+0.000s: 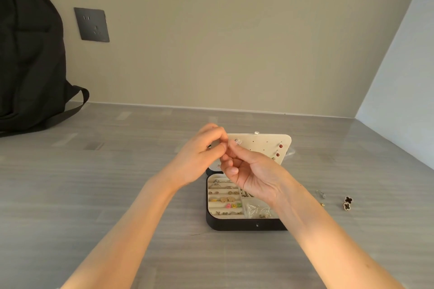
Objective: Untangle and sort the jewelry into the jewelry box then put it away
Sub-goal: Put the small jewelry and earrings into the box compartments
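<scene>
Two hands meet in the air just above the open jewelry box, which sits on the table a little right of its middle, with the dark front wall towards the person. The left hand and right hand are both curled narrow, and their fingers touch tip to tip in front of the raised lid panel. Whatever sits between the tips is too small to see, so I cannot tell whether either hand actually holds a piece.

The step in hand looks like fine work on one small piece, either freeing it or readying it for the panel. A silver stud is already on the panel's upper left, just beside the fingertips, and red drop earrings hang down its right side. The tray below is largely filled, with rings and studs in its slotted rows.

Sorting is not finished. A pair of black clover earrings lies towards the table's right edge, well apart from the box. A small clear piece and a gold bit lie between that pair and the box.

The next move likely calls for a steady, light pinch to seat the piece in a free hole or slot. After that comes a reach right for the loose pieces, before the lid can close.
</scene>
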Motion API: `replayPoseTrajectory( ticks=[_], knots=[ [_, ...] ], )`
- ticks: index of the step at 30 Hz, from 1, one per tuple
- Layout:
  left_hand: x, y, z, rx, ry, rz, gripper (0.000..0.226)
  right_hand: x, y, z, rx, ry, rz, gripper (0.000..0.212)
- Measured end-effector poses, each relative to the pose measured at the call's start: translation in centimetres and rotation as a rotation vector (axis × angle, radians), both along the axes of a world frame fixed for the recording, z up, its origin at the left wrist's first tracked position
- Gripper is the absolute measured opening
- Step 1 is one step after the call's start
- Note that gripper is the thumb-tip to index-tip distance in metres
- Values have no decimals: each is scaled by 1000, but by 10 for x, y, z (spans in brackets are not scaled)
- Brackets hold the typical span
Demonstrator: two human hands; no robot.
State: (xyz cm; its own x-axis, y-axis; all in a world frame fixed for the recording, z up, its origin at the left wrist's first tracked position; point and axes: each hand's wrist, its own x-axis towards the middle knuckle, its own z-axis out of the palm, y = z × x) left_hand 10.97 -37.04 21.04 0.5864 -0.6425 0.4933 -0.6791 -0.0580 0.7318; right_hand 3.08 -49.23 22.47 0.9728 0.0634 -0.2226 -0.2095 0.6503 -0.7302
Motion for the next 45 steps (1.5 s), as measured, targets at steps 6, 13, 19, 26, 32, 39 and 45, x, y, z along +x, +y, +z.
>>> replayPoseTrajectory(
  ticks=[6,13,19,26,32,39,45],
  knots=[
    [2,8,3,-5,163,-66,8,-5,-2,4,-176,7,-36,11],
    [3,10,8,61,207,-113,2,-13,-6,7,-796,-207,-90,13],
    [3,10,9,78,167,-126,4,-14,-7,14,-536,-104,-35,16],
    [8,11,6,20,220,-56,11,-28,-31,15,-838,-196,-279,13],
    [6,10,3,-26,264,-30,15,-15,-40,1,-1445,-276,-552,13],
    [2,8,1,-95,335,-28,16,-5,-40,-9,-1639,-288,-649,9],
    [1,9,1,-86,350,-23,19,-2,-40,-9,-1704,-309,-709,11]
  ],
)
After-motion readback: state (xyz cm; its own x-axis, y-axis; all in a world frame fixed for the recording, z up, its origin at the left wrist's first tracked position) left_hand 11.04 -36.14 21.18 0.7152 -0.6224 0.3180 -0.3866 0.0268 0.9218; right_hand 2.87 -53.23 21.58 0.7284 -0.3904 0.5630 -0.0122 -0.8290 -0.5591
